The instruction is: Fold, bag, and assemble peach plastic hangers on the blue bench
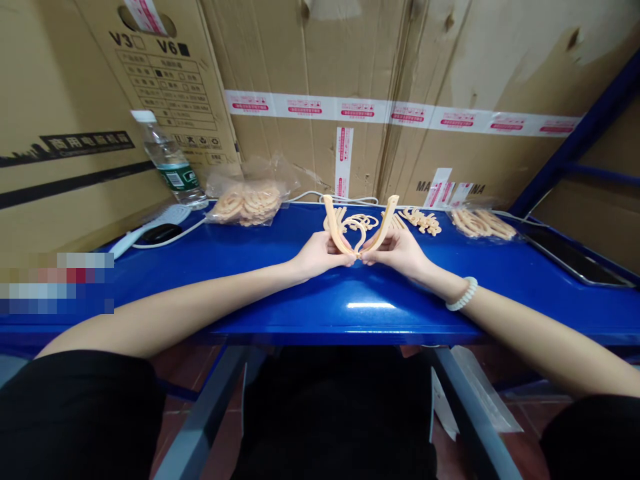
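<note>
Above the middle of the blue table, my left hand is closed on a curved beige strip whose free end points up. My right hand, with a pale coiled band on the wrist, grips a similar curved beige strip. The lower ends meet at my fingertips, so the two strips form a U shape. A thinner curved beige piece rises between them; whether it is joined to the strips I cannot tell. Loose beige loops and a pile of small knobbed beige pieces lie just behind my hands.
The blue table backs onto cardboard boxes. At left stand a water bottle, a bag of beige parts, a white-handled brush or comb and a dark oval object. At right lie another bag and a dark tablet-like slab.
</note>
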A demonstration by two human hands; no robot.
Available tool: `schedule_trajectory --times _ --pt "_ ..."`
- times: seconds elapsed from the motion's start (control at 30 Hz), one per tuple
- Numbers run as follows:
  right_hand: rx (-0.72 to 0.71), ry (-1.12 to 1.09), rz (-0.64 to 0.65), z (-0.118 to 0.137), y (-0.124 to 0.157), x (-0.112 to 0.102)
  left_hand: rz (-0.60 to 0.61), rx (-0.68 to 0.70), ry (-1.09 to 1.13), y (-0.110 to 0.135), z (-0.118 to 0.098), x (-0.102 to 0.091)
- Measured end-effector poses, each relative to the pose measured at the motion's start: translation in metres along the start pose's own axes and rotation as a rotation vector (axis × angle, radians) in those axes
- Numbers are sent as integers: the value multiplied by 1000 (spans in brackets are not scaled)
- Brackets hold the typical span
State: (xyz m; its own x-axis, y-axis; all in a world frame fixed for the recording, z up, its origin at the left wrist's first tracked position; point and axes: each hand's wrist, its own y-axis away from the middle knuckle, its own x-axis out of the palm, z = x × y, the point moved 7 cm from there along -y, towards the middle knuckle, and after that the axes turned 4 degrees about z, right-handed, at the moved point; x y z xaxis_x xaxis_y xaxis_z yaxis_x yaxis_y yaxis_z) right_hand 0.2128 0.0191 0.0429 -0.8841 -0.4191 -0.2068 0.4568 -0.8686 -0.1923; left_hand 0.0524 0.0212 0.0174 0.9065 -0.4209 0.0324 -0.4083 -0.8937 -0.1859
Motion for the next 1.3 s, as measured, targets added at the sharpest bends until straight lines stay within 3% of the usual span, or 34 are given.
schedule_trajectory --times 0.9,1.3 --pt "135 -108 -91 -16 0 2 -26 43 -71 3 -5 -1" --pt "54 -80 -96 -7 -2 -3 -53 -54 51 -3 1 -3"
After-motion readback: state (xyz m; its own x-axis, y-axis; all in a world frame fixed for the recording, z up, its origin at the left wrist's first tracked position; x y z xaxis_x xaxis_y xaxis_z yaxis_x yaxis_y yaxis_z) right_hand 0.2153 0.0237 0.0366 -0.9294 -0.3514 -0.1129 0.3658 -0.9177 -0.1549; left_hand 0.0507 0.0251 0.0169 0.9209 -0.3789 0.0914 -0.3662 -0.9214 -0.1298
